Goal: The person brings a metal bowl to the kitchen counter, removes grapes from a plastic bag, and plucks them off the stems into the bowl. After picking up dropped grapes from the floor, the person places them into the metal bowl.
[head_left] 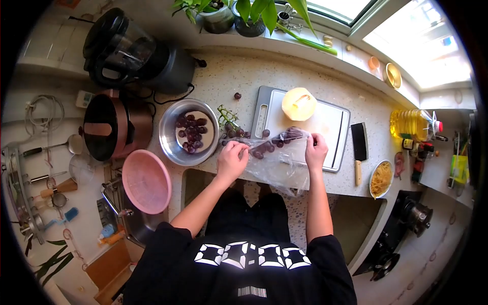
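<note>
A clear plastic bag (278, 170) stretches between my two hands over the counter's front edge. My left hand (233, 158) pinches one side of it, and my right hand (316, 150) grips the opposite upper corner. Dark grapes (264, 149) show through or behind the plastic; I cannot tell which are inside. Just beyond my left hand lies a green grape stem (229, 118) with some grapes beside it. More grapes (191, 133) rest in a steel bowl (168, 147) to the left. A peeled, pale yellow round fruit (299, 104) sits on the cutting board (335, 119) near my right hand.
Right of the board lie a cleaver (359, 147) and a bowl of yellow shreds (381, 179). An oil bottle (410, 124) stands farther right. On the left are a pink basin (146, 182) by the sink, a dark cooker (114, 124) and a blender (122, 51). One loose grape (237, 95) lies behind.
</note>
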Demonstrator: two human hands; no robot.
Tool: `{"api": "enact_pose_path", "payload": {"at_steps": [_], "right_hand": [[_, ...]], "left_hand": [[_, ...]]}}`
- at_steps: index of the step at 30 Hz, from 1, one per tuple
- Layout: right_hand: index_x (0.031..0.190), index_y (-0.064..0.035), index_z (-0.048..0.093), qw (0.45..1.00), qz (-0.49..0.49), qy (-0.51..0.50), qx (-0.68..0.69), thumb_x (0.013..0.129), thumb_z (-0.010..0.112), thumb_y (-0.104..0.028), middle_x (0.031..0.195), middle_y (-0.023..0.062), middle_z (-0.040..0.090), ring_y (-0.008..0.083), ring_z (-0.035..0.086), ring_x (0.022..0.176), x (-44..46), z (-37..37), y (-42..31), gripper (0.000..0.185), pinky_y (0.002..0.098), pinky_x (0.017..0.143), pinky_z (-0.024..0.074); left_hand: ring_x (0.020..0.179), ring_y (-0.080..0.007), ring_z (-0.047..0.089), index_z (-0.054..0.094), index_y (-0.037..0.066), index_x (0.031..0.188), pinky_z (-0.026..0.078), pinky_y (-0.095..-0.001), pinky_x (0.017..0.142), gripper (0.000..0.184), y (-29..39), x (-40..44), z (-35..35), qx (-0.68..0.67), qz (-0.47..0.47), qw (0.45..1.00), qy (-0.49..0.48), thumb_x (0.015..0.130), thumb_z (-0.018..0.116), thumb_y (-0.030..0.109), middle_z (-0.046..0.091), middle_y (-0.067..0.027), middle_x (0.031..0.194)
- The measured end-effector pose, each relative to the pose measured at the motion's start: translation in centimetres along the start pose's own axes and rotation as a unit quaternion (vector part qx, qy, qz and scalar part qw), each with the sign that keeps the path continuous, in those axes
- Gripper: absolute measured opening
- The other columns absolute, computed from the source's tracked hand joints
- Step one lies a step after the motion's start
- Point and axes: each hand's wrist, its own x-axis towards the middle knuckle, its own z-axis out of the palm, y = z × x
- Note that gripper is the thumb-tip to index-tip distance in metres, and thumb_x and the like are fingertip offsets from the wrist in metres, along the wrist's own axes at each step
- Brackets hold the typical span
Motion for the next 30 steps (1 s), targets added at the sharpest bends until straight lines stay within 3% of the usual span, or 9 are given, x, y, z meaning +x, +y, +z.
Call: {"api": "enact_pose_path", "payload": {"at_steps": [6, 8, 15, 19, 20, 23, 24, 27, 30], "right_hand": [[0.093, 0.0033, 0.066, 0.997, 0.043, 0.017, 0.058, 0.094, 0.062, -0.010, 0.073, 0.0089, 0.064, 0.0141, 0.057, 0.064, 0.1, -2.0, -0.7, 0.014, 0.0305, 0.061, 0.0466], [0.095, 0.0036, 0.066, 0.997, 0.063, 0.007, 0.050, 0.095, 0.061, -0.010, 0.071, 0.0069, 0.062, 0.0103, 0.054, 0.062, 0.3, -3.0, -1.3, 0.014, 0.0282, 0.058, 0.0449], [0.096, 0.0037, 0.066, 0.995, 0.026, 0.059, 0.078, 0.097, 0.061, -0.013, 0.068, 0.0060, 0.059, 0.0093, 0.052, 0.061, 1.6, -4.9, -2.2, 0.018, 0.0276, 0.058, 0.0439], [0.096, 0.0043, 0.067, 0.999, 0.013, 0.044, -0.024, 0.096, 0.062, -0.018, 0.077, 0.0140, 0.066, 0.0236, 0.064, 0.067, 2.7, -4.3, 0.4, 0.023, 0.0347, 0.062, 0.0496], [0.104, 0.0005, 0.068, 0.998, 0.044, 0.008, -0.052, 0.092, 0.066, -0.018, 0.085, 0.0134, 0.066, 0.0276, 0.065, 0.077, 2.5, -4.0, 1.7, 0.022, 0.0384, 0.071, 0.0505], [0.116, -0.0058, 0.066, 0.983, -0.014, 0.021, -0.181, 0.087, 0.070, -0.018, 0.095, 0.0108, 0.062, 0.0258, 0.063, 0.088, 1.4, -4.6, 0.3, 0.032, 0.0402, 0.082, 0.0476], [0.119, -0.0091, 0.063, 0.974, -0.087, 0.079, -0.194, 0.081, 0.073, -0.016, 0.103, 0.0100, 0.057, 0.0273, 0.058, 0.096, 0.7, -4.5, -0.1, 0.040, 0.0426, 0.088, 0.0434], [0.116, -0.0070, 0.064, 0.957, -0.179, 0.068, -0.218, 0.077, 0.069, -0.008, 0.106, 0.0128, 0.058, 0.0302, 0.058, 0.099, -1.7, -4.3, -2.7, 0.039, 0.0444, 0.089, 0.0444], [0.110, -0.0037, 0.063, 0.965, -0.217, -0.068, -0.127, 0.073, 0.061, 0.003, 0.105, 0.0148, 0.057, 0.0338, 0.057, 0.100, -3.3, -1.1, -3.6, 0.038, 0.0454, 0.089, 0.0467]], "left_hand": [[0.077, -0.0253, 0.065, 0.071, 0.010, 0.101, 0.052, -0.0361, 0.069, 0.013, 2.3, 0.6, -0.2, -0.085, -0.032, 0.996, 0.023, 0.093, 0.064, 0.017, 0.064, -0.0082, 0.096], [0.074, -0.0202, 0.063, 0.071, 0.007, 0.102, 0.051, -0.0321, 0.068, 0.012, 3.5, 0.9, -0.2, -0.106, -0.017, 0.994, 0.024, 0.094, 0.063, 0.012, 0.063, -0.0076, 0.096], [0.074, -0.0182, 0.063, 0.071, 0.008, 0.104, 0.052, -0.0310, 0.071, 0.013, 5.9, 3.1, 2.6, -0.168, -0.008, 0.985, 0.032, 0.095, 0.063, 0.012, 0.063, -0.0079, 0.099], [0.074, -0.0184, 0.063, 0.072, 0.009, 0.106, 0.053, -0.0315, 0.072, 0.015, 5.3, 4.4, 4.7, -0.152, -0.017, 0.988, 0.039, 0.094, 0.065, 0.015, 0.062, -0.0081, 0.102], [0.074, -0.0186, 0.063, 0.073, 0.009, 0.106, 0.053, -0.0316, 0.072, 0.016, 5.0, 4.4, 5.0, -0.146, -0.020, 0.988, 0.038, 0.094, 0.065, 0.016, 0.062, -0.0081, 0.103], [0.075, -0.0188, 0.063, 0.073, 0.011, 0.108, 0.053, -0.0317, 0.072, 0.017, 4.1, 4.2, 5.3, -0.136, -0.026, 0.990, 0.036, 0.094, 0.066, 0.017, 0.062, -0.0080, 0.104], [0.076, -0.0187, 0.063, 0.074, 0.011, 0.109, 0.053, -0.0317, 0.073, 0.018, 3.8, 4.1, 5.3, -0.138, -0.024, 0.990, 0.035, 0.094, 0.066, 0.018, 0.062, -0.0079, 0.105], [0.078, -0.0187, 0.064, 0.074, 0.011, 0.112, 0.054, -0.0314, 0.073, 0.020, 3.1, 3.6, 5.2, -0.137, -0.016, 0.990, 0.025, 0.094, 0.066, 0.017, 0.062, -0.0078, 0.106], [0.081, -0.0193, 0.064, 0.073, 0.010, 0.114, 0.055, -0.0310, 0.073, 0.023, 2.9, 3.2, 4.4, -0.158, -0.002, 0.987, 0.028, 0.093, 0.067, 0.015, 0.062, -0.0086, 0.108]]}}
